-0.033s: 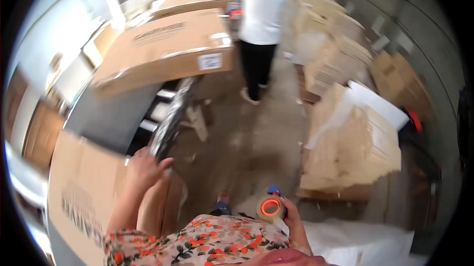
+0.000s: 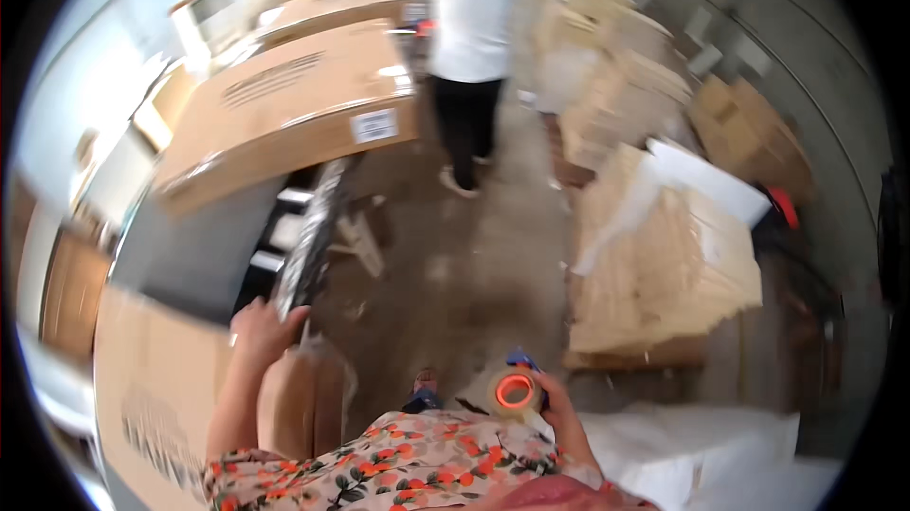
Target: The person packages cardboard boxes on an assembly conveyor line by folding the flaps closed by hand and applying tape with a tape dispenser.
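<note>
Well — ring-shaped tape (image 2: 496, 395) in right hand (image 2: 557, 401)

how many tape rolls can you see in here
1. The tape roll with the orange core is at the lower middle, on a tape dispenser with a blue front, held in the right hand. Others may be hidden in the blurred background.
</note>
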Demonstrator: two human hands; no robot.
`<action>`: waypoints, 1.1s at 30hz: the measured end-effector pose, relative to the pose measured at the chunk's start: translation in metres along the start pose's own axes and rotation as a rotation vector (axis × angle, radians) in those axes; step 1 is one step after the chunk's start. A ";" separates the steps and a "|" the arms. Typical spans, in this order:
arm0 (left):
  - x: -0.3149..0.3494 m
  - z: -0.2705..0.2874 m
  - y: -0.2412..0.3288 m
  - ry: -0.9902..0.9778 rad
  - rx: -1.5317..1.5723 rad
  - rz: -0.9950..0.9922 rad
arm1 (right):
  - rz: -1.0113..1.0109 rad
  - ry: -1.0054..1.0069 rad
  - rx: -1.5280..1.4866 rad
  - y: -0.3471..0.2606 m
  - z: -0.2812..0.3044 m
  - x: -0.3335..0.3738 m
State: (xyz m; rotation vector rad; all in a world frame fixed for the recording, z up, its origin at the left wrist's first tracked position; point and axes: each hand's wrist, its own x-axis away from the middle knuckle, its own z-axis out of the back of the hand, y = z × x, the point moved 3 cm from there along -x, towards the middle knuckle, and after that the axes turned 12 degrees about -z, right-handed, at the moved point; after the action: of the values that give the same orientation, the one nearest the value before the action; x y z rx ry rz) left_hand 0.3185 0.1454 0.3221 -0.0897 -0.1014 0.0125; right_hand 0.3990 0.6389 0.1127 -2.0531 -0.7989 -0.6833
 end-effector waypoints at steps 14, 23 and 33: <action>-0.445 -0.007 0.140 0.430 0.378 -0.609 | -0.169 0.157 -0.349 -0.168 0.052 -0.122; -0.569 0.010 0.125 0.180 0.002 0.208 | -0.148 -0.153 -0.166 -0.405 0.084 -0.285; -0.653 0.081 0.147 0.364 0.195 0.227 | -0.028 -0.037 -0.424 -0.596 0.077 -0.407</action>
State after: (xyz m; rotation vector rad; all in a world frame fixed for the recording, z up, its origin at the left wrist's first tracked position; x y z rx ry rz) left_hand -0.3403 0.2877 0.3240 0.0928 0.2741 0.2316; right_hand -0.2905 0.8628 0.0789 -2.4430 -0.7521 -0.8923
